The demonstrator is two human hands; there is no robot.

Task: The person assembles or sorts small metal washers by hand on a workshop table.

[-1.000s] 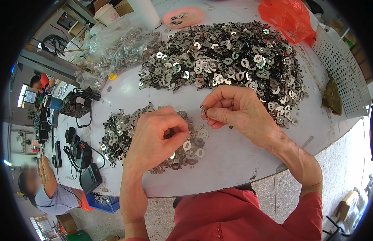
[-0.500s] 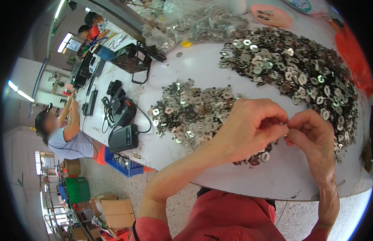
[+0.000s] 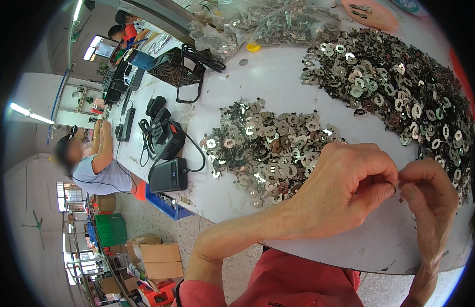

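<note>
Left hand (image 3: 345, 189) now nearer right hand (image 3: 431, 192), both curled

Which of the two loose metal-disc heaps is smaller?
The middle heap, between the black box and the left hand; the other heap, at the upper right, spreads much wider.

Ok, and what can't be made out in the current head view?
In the head view:
What, if anything, the left hand and right hand pinch: too small, covered by fingers.
Smaller metal pile, near right side: hidden behind the left hand.
Pink tray, far side: cut off by the top edge.
Blue bin, full contents: partly hidden by the table.
</note>
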